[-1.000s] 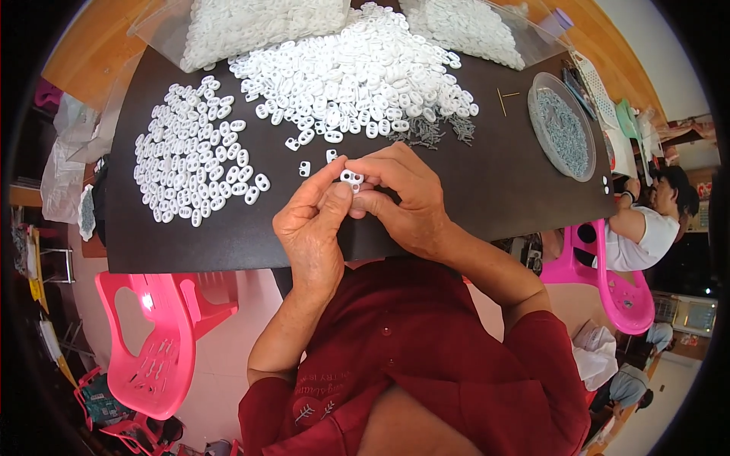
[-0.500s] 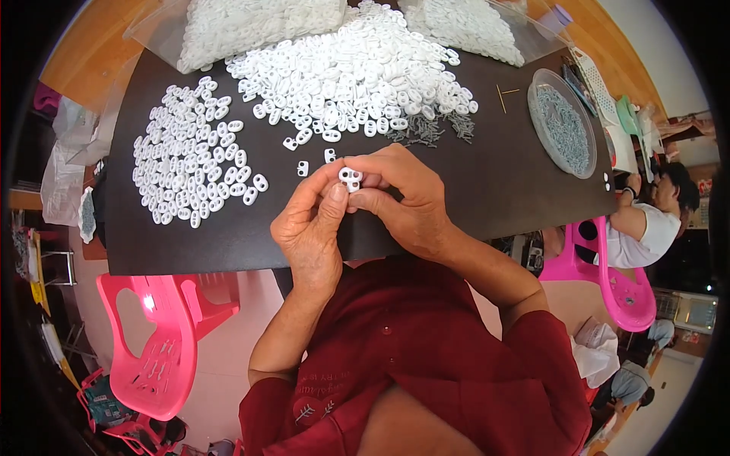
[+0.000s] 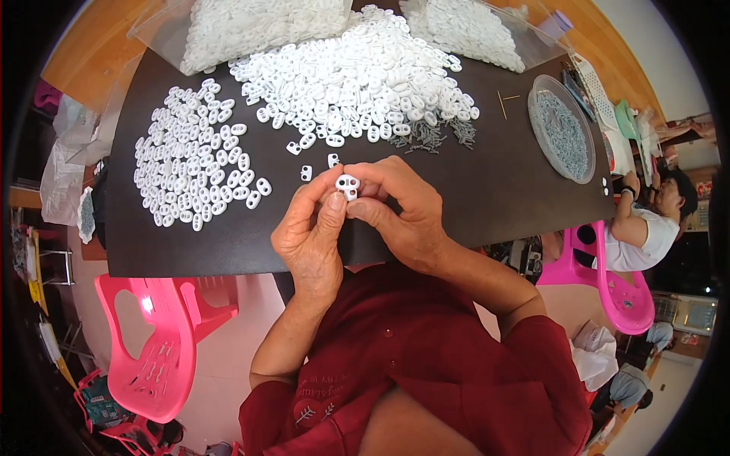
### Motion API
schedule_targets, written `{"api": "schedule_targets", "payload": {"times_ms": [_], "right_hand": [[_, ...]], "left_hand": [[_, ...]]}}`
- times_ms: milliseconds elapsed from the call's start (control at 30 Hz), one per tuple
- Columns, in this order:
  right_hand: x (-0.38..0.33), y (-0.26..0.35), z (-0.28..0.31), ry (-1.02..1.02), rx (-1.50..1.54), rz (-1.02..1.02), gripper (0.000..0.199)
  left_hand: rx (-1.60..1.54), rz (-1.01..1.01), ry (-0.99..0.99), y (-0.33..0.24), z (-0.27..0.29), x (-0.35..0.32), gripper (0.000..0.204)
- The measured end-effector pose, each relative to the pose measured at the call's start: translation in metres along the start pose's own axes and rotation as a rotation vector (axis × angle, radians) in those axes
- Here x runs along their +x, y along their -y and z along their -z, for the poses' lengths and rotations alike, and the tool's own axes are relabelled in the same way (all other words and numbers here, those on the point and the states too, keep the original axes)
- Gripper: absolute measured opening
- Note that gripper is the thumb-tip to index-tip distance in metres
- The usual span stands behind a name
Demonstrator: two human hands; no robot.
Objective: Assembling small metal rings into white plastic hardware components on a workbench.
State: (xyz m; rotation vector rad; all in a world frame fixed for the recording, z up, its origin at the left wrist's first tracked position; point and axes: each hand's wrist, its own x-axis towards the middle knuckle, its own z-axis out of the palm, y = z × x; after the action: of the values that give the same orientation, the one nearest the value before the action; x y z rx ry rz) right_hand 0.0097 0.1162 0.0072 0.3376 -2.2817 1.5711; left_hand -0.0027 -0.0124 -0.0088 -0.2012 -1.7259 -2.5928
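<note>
Between my fingertips, over the near part of the table, is a small white plastic piece with holes [image 3: 347, 182]. My left hand [image 3: 313, 235] is closed in a pinch on its left side, thumb in front. My right hand [image 3: 404, 216] closes on it from the right, its thumb low beside the piece and its fingers partly hidden behind. Just beyond my hands lie two loose white pieces, one by the left fingers [image 3: 306, 173] and another a little farther off [image 3: 333, 160].
A large heap of white two-holed pieces [image 3: 342, 83] lies ahead, with small grey pins [image 3: 426, 137] at its edge. A spread of oval pieces [image 3: 190, 152] is at left. At right are a round tub of grey pins [image 3: 563, 129], thin brass-coloured rods [image 3: 503, 105] and a seated person [image 3: 646, 224].
The white piece has tilted in my fingertips, and my right hand's fingers have shifted slightly around it. The seated person at right has moved their head and arms.
</note>
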Motion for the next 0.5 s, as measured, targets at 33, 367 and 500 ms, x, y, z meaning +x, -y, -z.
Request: {"api": "schedule_targets", "payload": {"times_ms": [33, 367, 500], "right_hand": [[0.0001, 0.0013, -0.0006, -0.007, -0.011, 0.01, 0.032], [-0.0033, -0.0013, -0.0089, -0.14, -0.042, 0.157, 0.03], [-0.0027, -0.0012, -0.0093, -0.145, -0.082, 0.189, 0.032]], "left_hand": [[-0.009, -0.006, -0.014, -0.001, -0.001, -0.0008, 0.024], [0.012, -0.109, -0.044, 0.0032, -0.0042, -0.0077, 0.024], [0.074, -0.115, -0.036, 0.0038, -0.001, -0.0064, 0.023]]}}
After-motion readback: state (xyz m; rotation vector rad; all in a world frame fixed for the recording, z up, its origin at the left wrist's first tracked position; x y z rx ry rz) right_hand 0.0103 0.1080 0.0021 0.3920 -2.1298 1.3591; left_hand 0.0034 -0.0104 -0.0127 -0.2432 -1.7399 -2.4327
